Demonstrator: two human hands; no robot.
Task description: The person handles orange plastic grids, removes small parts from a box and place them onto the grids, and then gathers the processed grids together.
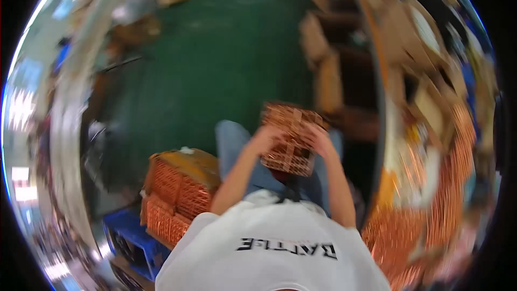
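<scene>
In front of my lap is a box-shaped copper-coloured bundle [290, 156] with a fine, repeated pattern and paler bands across it. My left hand [269, 139] grips its left side, and my right hand [319, 139] its right side, fingers reaching over the top. Motion blur smears the fingertips, and I cannot make out what the bundle's small pieces are. To my left, beside my leg, stands an open-sided brown carton [186, 164] stacked with similar copper-coloured pieces.
A blue plastic crate [132, 237] stands below the carton. On the right, a workbench holds long copper-coloured rods or wires [455, 167] and cardboard boxes [428, 108]. Open cartons [328, 83] line the green floor [231, 54]. A pale bench edge [72, 113] runs along the left.
</scene>
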